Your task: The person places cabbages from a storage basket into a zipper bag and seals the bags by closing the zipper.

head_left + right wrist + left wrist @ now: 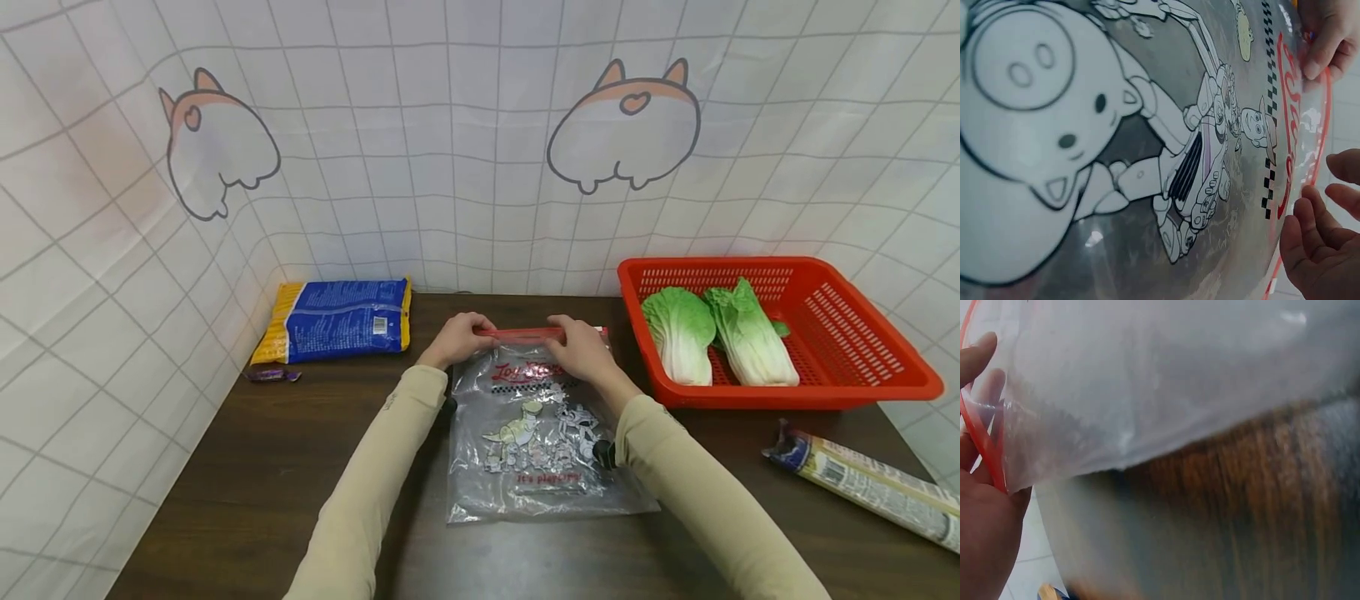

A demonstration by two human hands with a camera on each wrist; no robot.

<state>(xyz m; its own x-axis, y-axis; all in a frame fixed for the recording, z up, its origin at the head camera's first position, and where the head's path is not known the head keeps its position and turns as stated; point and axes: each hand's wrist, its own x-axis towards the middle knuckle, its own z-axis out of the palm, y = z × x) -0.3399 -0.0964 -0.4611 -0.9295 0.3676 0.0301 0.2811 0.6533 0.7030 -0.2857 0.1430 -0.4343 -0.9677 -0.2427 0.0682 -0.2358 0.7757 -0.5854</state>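
A clear plastic bag with cartoon prints lies flat on the dark worktop, in front of the person. Both hands are at the far edge of the bag, on its red zip strip. The left hand has its fingers curled around the left end of the strip and pinches it. The right hand lies on the right part of the strip, fingers bent over it; the right wrist view shows the fingers loosely curled at the red edge. To the right of the bag lies a rolled package. Farther right of the bag stands a red basket with two cabbages. Left of the bag, near the wall, lies a blue and yellow packet.
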